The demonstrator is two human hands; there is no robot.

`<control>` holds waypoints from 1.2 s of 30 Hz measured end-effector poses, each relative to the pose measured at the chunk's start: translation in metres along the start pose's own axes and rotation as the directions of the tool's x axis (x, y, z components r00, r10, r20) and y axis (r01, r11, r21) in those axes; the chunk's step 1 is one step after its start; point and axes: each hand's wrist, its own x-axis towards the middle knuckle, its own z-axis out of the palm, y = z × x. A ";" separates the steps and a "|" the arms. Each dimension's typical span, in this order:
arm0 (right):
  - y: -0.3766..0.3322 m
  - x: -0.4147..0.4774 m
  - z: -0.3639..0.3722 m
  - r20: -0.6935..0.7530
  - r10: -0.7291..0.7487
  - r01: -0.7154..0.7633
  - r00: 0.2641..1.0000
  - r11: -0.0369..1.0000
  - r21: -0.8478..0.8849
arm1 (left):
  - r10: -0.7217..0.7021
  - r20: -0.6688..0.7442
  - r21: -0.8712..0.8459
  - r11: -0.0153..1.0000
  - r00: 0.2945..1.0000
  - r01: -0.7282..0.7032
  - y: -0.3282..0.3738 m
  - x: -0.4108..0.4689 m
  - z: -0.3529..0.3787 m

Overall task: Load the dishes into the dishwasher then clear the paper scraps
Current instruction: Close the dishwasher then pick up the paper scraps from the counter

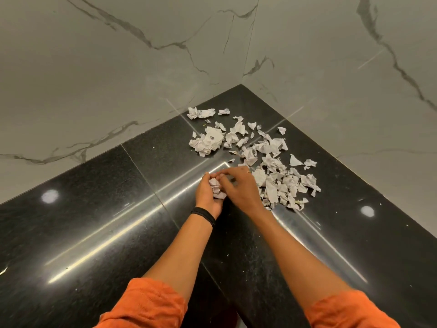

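My left hand (208, 194) is curled round a crumpled white paper wad (216, 190), low over the glossy black stone countertop (94, 209). My right hand (240, 185) reaches across, fingers on top of the wad; pinching or just pressing, I cannot tell. Torn white paper scraps (272, 162) lie scattered just beside it, towards the grey veined marble wall (118, 67) corner.
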 end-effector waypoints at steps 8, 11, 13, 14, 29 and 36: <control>0.060 0.040 -0.019 0.132 0.111 -0.031 0.985 0.868 -0.496 | 0.022 -0.009 -0.033 0.999 1.000 -0.022 0.005 0.004 -0.003; 0.062 0.042 -0.011 0.143 0.063 0.022 0.988 0.850 -0.527 | 0.046 0.002 -0.004 0.999 0.999 -0.046 0.003 0.007 -0.007; 0.060 0.041 -0.006 0.142 0.045 0.039 0.989 0.843 -0.537 | 0.060 0.007 0.025 0.998 0.998 -0.060 0.002 0.008 -0.008; 0.059 0.041 -0.006 0.149 0.044 0.045 0.988 0.837 -0.545 | 0.063 0.006 0.034 0.997 0.998 -0.063 0.001 0.007 -0.008; -0.003 -0.006 0.008 0.157 0.097 -0.098 0.983 0.995 0.001 | 0.055 0.012 0.099 0.994 0.998 -0.056 -0.011 -0.004 -0.007; 0.016 0.024 0.003 0.011 0.194 -0.194 0.981 0.980 0.051 | 0.066 -0.023 -0.019 0.998 0.998 -0.067 0.016 -0.001 -0.018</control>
